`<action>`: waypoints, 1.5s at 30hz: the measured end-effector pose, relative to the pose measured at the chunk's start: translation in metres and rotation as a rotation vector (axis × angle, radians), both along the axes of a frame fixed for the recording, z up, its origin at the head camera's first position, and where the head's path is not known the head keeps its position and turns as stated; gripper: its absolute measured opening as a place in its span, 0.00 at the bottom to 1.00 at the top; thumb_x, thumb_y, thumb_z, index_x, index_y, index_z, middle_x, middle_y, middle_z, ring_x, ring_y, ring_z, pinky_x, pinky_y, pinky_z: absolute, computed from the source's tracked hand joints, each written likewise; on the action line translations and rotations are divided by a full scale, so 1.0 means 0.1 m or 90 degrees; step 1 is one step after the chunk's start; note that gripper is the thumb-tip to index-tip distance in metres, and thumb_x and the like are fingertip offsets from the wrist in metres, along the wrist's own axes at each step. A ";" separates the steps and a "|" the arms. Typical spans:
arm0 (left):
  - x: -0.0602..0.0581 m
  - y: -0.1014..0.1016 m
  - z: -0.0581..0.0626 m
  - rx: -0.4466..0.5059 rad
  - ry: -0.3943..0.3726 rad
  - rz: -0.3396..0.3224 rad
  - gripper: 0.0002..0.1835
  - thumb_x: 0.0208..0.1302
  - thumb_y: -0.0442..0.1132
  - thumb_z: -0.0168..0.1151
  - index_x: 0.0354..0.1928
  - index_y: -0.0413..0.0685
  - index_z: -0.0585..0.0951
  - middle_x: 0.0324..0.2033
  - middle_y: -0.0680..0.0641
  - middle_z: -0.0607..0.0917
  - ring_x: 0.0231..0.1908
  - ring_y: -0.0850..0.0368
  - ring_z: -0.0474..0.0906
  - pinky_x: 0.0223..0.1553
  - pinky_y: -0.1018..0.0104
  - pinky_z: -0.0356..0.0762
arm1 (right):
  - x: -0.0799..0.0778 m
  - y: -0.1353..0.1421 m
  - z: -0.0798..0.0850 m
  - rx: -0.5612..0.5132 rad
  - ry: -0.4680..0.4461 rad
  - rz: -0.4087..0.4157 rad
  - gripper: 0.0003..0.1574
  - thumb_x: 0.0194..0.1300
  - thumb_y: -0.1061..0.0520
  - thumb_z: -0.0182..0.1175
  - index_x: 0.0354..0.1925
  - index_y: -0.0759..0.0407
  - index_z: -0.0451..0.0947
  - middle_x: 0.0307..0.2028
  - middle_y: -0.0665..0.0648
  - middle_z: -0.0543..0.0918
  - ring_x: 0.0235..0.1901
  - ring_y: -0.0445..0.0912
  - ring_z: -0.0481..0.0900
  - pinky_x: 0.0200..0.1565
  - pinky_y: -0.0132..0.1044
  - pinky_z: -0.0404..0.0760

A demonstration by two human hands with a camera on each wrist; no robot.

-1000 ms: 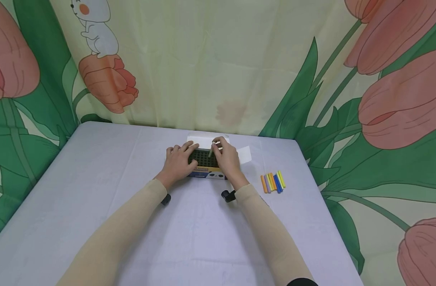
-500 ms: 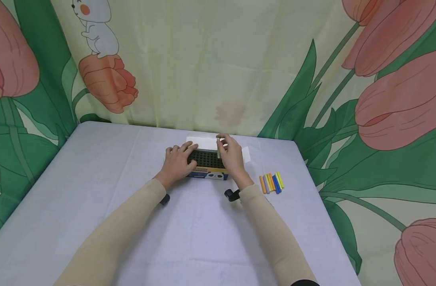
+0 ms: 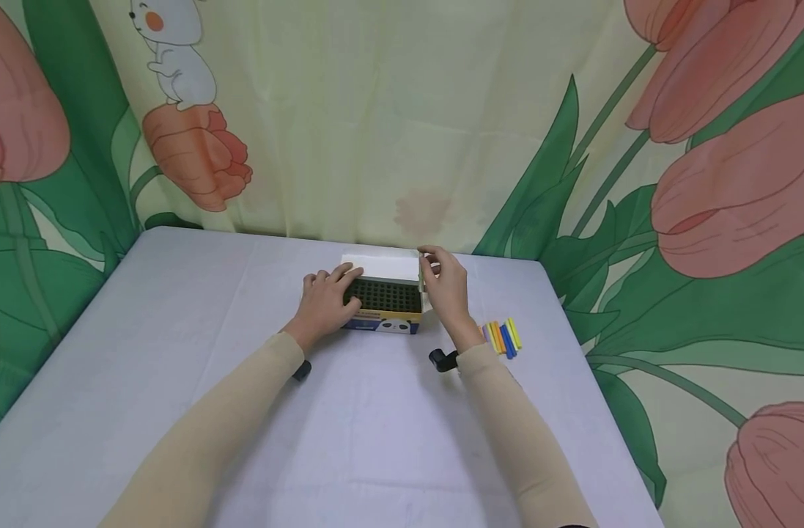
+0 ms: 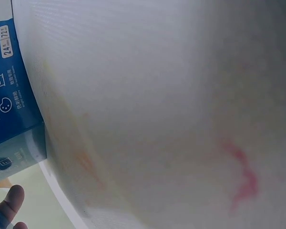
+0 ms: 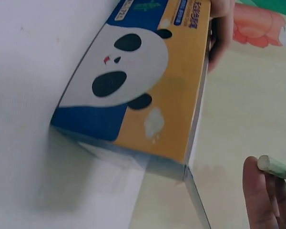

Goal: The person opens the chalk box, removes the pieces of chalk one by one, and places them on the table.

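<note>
A chalk box (image 3: 383, 321) with a panda on its blue and yellow front lies on the table, its top open. Inside is a dark insert full of holes (image 3: 387, 295). My left hand (image 3: 324, 299) rests over its left end, fingers spread toward the back rim and thumb near the front edge; the left wrist view shows only some fingertips (image 4: 13, 199) past the box. Beyond the box's right end, my right hand (image 3: 446, 287) pinches a pale green chalk stick (image 5: 271, 167). That stick stands about upright in the head view, apart from the box in the right wrist view.
To the right, a row of several chalk sticks (image 3: 502, 339) in orange, yellow, blue and purple lies on the white tablecloth (image 3: 369, 440). White box flaps (image 3: 385, 265) stick out at the back. A patterned curtain (image 3: 349, 132) hangs behind the table.
My right hand has moved right with the chalk stick, from above the holes to past the box's right end. The stick has turned from tilted to about upright. My left hand stays in place.
</note>
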State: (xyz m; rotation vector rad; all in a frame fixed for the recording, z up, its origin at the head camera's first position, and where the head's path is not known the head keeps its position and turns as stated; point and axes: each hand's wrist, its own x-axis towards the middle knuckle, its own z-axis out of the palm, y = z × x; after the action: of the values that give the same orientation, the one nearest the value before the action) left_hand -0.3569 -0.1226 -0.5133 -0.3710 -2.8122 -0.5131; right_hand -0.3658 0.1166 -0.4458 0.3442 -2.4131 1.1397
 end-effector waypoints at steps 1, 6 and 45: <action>0.00 0.00 0.00 -0.002 0.001 0.001 0.34 0.57 0.54 0.44 0.70 0.66 0.63 0.69 0.52 0.63 0.51 0.42 0.68 0.54 0.40 0.54 | 0.00 0.02 0.01 -0.001 0.004 0.000 0.16 0.69 0.53 0.54 0.54 0.49 0.78 0.39 0.54 0.82 0.31 0.43 0.80 0.24 0.30 0.79; -0.01 0.01 -0.02 -0.005 0.005 0.002 0.34 0.57 0.54 0.44 0.70 0.66 0.63 0.69 0.52 0.63 0.51 0.42 0.68 0.54 0.39 0.54 | 0.01 0.15 0.02 0.015 0.016 -0.022 0.15 0.69 0.52 0.54 0.52 0.49 0.80 0.40 0.54 0.83 0.32 0.43 0.80 0.25 0.31 0.79; 0.01 0.00 0.00 0.005 -0.003 0.002 0.34 0.58 0.52 0.44 0.70 0.65 0.63 0.70 0.51 0.63 0.53 0.41 0.67 0.55 0.38 0.53 | 0.04 0.78 -0.27 -0.040 -0.047 -0.126 0.14 0.69 0.53 0.54 0.50 0.50 0.80 0.41 0.54 0.82 0.31 0.46 0.80 0.26 0.36 0.78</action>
State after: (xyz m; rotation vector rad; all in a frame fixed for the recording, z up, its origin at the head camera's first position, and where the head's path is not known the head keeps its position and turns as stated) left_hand -0.3555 -0.1227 -0.5130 -0.3638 -2.8138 -0.5250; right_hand -0.3623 0.1947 -0.4728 0.0412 -2.4051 1.1538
